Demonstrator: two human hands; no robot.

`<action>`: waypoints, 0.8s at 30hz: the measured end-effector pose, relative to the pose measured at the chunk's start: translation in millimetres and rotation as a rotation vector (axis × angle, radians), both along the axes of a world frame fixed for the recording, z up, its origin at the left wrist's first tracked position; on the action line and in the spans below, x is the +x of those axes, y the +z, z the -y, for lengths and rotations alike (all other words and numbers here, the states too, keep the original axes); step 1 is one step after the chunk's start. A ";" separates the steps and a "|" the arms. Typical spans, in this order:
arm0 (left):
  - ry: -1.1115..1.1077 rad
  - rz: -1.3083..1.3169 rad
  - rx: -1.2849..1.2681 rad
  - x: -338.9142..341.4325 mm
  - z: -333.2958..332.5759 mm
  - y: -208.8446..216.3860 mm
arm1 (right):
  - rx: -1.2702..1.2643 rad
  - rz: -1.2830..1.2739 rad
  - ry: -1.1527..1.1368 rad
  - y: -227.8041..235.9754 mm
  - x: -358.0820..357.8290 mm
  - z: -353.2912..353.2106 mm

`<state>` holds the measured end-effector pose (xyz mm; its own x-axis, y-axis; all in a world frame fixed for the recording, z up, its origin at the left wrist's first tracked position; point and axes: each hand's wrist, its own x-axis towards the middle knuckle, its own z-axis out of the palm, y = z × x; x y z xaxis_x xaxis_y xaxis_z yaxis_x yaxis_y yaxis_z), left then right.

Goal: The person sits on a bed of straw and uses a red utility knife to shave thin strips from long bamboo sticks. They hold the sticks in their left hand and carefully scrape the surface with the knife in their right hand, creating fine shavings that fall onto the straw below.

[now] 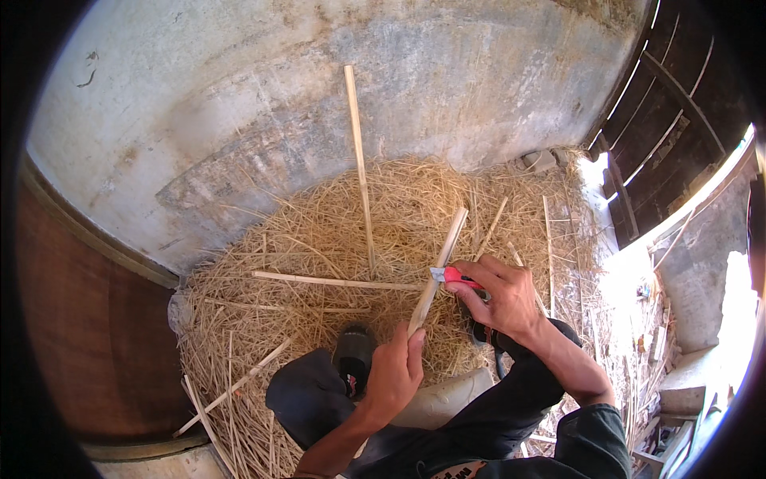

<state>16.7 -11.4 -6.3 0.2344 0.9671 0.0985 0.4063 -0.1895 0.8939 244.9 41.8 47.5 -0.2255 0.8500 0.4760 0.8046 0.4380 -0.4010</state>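
Note:
My left hand [396,369] grips the lower end of a pale wooden stick [448,241], which tilts up and to the right in front of me. In my right hand [506,297] is a red utility knife [463,276], with the fingers wrapped round its handle. Its short metal blade lies against the stick's right side, about midway along. Part of the knife handle is hidden by my fingers.
Straw and shavings [319,231] cover the floor. One long stick [357,136] leans on the stained wall [447,96]; another stick [335,280] lies crosswise, and several more are scattered about. A brown wooden panel [88,327] stands left, dark slatted boards [662,120] right.

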 end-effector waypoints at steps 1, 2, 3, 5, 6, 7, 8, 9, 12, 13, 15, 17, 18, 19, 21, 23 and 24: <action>0.003 -0.004 0.002 0.0 0.3 0.2 | 0.033 -0.017 0.005 -0.7 0.4 -1.6; 0.007 -0.008 0.003 -0.1 0.8 0.4 | 0.067 -0.034 0.009 -2.6 1.2 -3.8; 0.005 -0.013 -0.005 0.1 0.6 2.1 | 0.099 -0.049 0.012 -3.2 2.4 -5.2; 0.001 -0.023 -0.023 0.4 0.1 6.5 | 0.092 -0.005 -0.016 0.9 4.8 -4.1; 0.003 -0.025 -0.016 0.3 0.3 6.1 | 0.091 0.015 -0.027 2.4 6.3 -4.3; 0.004 -0.026 -0.009 0.2 0.5 5.1 | 0.114 -0.009 -0.012 1.1 7.9 -5.9; 0.005 -0.028 -0.002 0.2 1.2 4.4 | 0.136 -0.033 0.002 -2.4 9.9 -8.7; -0.010 -0.034 0.010 1.3 2.3 4.5 | 0.158 -0.052 0.010 -4.4 14.0 -11.0; -0.052 -0.054 0.026 2.7 13.3 2.6 | 0.226 -0.134 -0.216 1.3 45.7 -33.6; -0.072 -0.054 0.019 2.7 17.9 0.1 | 0.240 -0.146 -0.272 6.1 55.4 -36.6; -0.089 -0.059 0.001 2.4 17.4 -2.2 | 0.264 -0.175 -0.379 15.7 67.8 -39.2; -0.079 -0.067 -0.022 -1.6 11.2 -5.5 | 0.194 -0.191 -0.359 18.4 58.7 -29.3; -0.085 -0.012 -0.038 -2.6 7.9 -5.1 | 0.162 -0.199 -0.313 16.2 53.3 -22.9; -0.085 0.042 -0.058 -4.3 3.9 -4.3 | 0.126 -0.210 -0.263 11.9 47.0 -17.2; -0.080 0.105 -0.103 -6.1 -0.8 -1.5 | 0.110 -0.178 -0.111 -0.2 34.1 -9.6; -0.072 0.123 -0.155 -7.2 -2.3 4.1 | 0.074 -0.114 0.019 -3.2 18.3 -2.6; -0.063 0.126 -0.172 -7.1 -3.6 8.5 | 0.059 -0.070 0.036 -4.2 12.4 1.3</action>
<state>9.7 -7.8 2.2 0.2911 0.9561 -0.0344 0.2817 -0.0513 0.9581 257.4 40.6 43.3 -0.2195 0.8120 0.5409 0.7588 0.4905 -0.4285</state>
